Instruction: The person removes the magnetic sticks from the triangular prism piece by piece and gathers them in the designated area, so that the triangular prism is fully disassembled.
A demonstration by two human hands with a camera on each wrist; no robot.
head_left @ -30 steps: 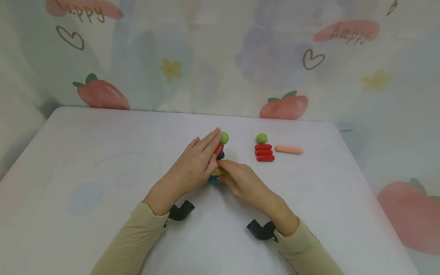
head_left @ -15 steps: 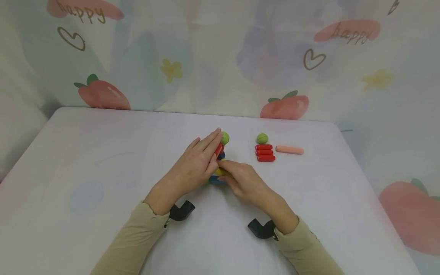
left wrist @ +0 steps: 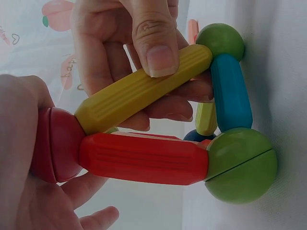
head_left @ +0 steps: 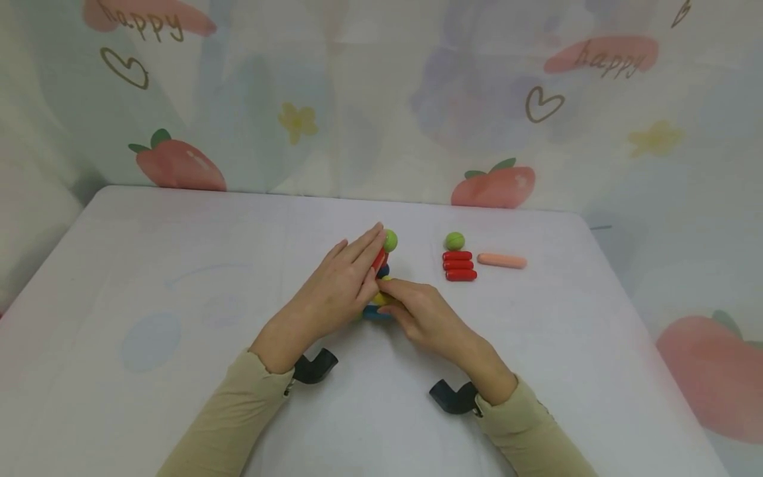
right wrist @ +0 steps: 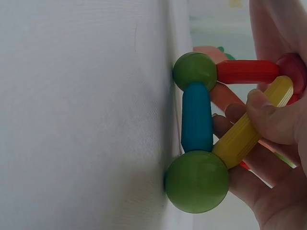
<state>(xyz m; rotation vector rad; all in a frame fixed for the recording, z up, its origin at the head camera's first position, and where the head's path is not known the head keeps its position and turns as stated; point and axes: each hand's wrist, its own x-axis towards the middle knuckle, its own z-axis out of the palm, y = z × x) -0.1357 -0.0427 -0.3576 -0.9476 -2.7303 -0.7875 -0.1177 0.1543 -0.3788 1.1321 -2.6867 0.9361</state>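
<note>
A frame of magnetic building rods and balls stands on the table between the hands. Its red ball (left wrist: pixel 57 143) is at the top, where my left hand (head_left: pixel 328 285) grips it, palm over it. My right hand (head_left: pixel 429 321) pinches the yellow rod (left wrist: pixel 127 98) between thumb and fingers; this rod slants from the red ball to a green ball (right wrist: pixel 196 181) at table level. A blue rod (left wrist: pixel 231 91) joins that ball to another green ball (left wrist: pixel 242 165). From there a red rod (left wrist: pixel 144 158) runs up to the red ball. The far side is partly hidden by my hands.
Right of the frame lie a loose green ball (head_left: pixel 455 240), a stack of red rods (head_left: pixel 459 265) side by side and a pink rod (head_left: pixel 502 261). Black curved pieces (head_left: pixel 317 366) sit at both wrists. A patterned curtain (head_left: pixel 369 99) hangs behind the white table (head_left: pixel 179 397).
</note>
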